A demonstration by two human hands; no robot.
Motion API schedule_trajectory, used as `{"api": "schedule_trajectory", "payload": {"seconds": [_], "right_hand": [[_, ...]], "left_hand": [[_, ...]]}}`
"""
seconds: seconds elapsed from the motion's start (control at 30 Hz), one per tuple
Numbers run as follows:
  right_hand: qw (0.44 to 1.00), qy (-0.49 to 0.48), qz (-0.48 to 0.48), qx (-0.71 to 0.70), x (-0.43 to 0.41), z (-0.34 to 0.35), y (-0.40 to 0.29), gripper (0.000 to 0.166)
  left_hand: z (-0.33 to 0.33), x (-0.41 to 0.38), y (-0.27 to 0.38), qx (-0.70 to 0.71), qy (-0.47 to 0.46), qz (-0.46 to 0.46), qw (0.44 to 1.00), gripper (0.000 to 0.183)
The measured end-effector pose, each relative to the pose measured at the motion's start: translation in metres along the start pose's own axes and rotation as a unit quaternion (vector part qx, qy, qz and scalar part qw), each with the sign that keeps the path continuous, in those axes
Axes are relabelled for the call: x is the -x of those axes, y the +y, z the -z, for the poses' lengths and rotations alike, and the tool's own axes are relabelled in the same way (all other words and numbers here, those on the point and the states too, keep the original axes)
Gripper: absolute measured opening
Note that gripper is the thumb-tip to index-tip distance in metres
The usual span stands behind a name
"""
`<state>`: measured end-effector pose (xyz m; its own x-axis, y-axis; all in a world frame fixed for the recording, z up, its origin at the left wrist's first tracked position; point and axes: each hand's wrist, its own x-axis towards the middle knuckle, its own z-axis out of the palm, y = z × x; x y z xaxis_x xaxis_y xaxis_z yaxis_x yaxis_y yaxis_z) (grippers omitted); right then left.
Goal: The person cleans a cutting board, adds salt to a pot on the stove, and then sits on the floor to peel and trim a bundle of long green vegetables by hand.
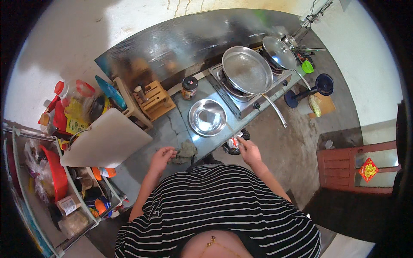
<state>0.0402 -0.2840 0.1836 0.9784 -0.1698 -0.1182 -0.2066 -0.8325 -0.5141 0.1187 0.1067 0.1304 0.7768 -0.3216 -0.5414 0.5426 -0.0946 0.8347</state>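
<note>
At the counter's front edge, my left hand point(164, 157) has its fingertips on a crumpled grey-green cloth point(187, 149), which lies flat on the counter. My right hand point(250, 151) is held out past the counter edge, closed around a thin utensil point(229, 127). The utensil points towards a shiny metal bowl point(196, 121); its blurred tip leaves its kind unclear. Below the right hand is a bin with a black bag point(229, 150) and wrappers in it. A wide steel frying pan point(247, 69) stands on the gas stove point(250, 104), its long handle jutting over the front edge.
Behind the bowl stands a dark-lidded glass jar point(189, 87). A wooden knife rack point(159, 103) and an upright cutting board point(108, 140) are to the left, beside a loaded shelf rack point(77, 187). A lidded pan point(279, 53) occupies the far burner. A dark blue stand point(305, 92) is beyond the stove.
</note>
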Motion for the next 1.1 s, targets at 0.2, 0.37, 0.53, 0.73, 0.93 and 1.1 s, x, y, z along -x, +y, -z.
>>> {"api": "schedule_trajectory", "payload": {"seconds": [0.2,0.37,0.53,0.73,0.93,1.1], "right_hand": [[0.999,0.008,0.025,0.033,-0.015,-0.056,0.028,0.037],[0.995,0.040,0.085,-0.023,-0.029,-0.027,0.029,0.039],[0.983,0.082,0.117,-0.115,-0.045,0.038,0.030,0.043],[0.959,0.126,0.199,-0.155,-0.076,0.118,0.063,0.044],[0.964,0.186,0.098,-0.161,-0.060,0.178,0.119,0.043],[0.958,0.255,0.051,-0.122,-0.032,0.195,0.143,0.047]], "left_hand": [[-0.007,-0.002,0.012,0.004,0.015,0.012,1.000,0.028],[-0.004,-0.015,-0.029,-0.154,0.103,-0.010,0.983,0.045],[-0.016,-0.067,-0.155,-0.401,0.075,-0.084,0.909,0.067],[-0.087,-0.079,-0.176,-0.473,0.291,-0.011,0.832,0.069],[-0.133,-0.154,-0.133,-0.285,0.326,-0.134,0.892,0.040],[-0.172,-0.217,-0.106,0.050,0.194,0.092,0.975,0.024]]}}
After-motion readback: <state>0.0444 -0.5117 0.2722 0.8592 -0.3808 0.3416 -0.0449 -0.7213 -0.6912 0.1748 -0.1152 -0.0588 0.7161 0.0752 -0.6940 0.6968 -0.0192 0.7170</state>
